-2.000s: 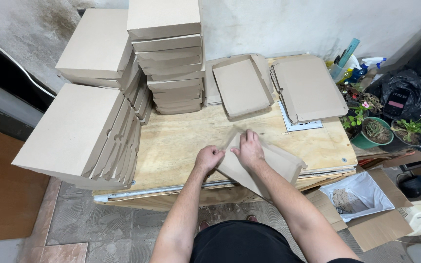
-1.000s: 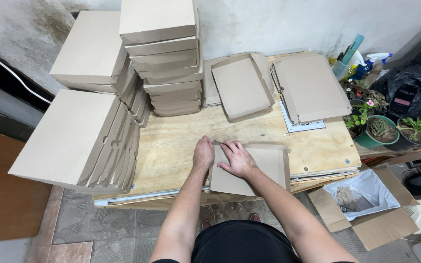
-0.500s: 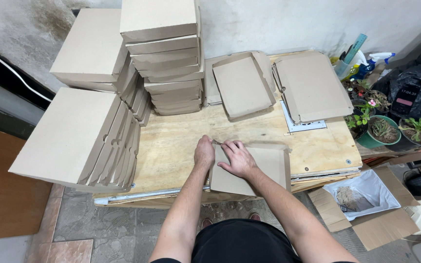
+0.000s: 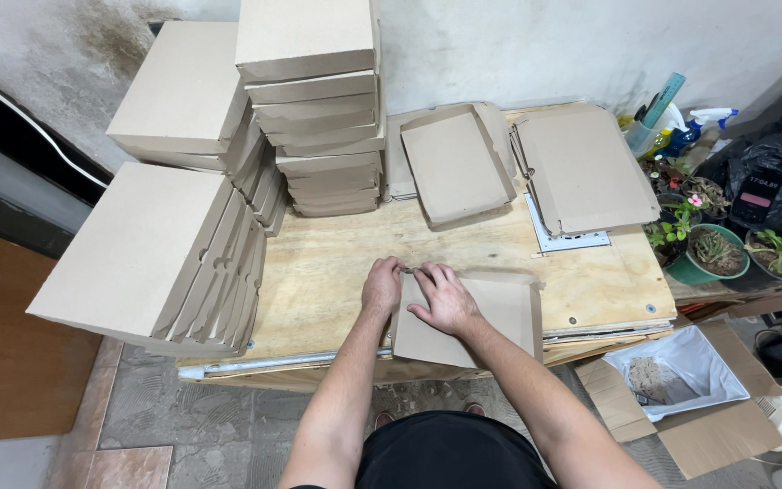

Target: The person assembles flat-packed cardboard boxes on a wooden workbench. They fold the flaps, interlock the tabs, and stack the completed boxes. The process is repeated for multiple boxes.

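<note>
A flat brown cardboard box piece (image 4: 491, 317) lies at the near edge of the plywood table (image 4: 337, 263). My left hand (image 4: 382, 285) grips its upper left corner, fingers curled over the edge. My right hand (image 4: 445, 297) presses flat on the left part of the cardboard, fingertips at the same top edge beside the left hand. Both forearms reach in from the bottom of the view.
Tall stacks of folded cardboard boxes (image 4: 319, 100) stand at the back and left (image 4: 151, 254). An open box tray (image 4: 454, 163) and a pile of flat blanks (image 4: 581, 167) lie at the back. Potted plants (image 4: 712, 254) and a carton with a bag (image 4: 681, 380) sit right.
The cardboard piece was tilted and raised two seconds ago; it now lies flat and square on the table. Both hands have shifted to its upper left corner and hardly moved in the last second.
</note>
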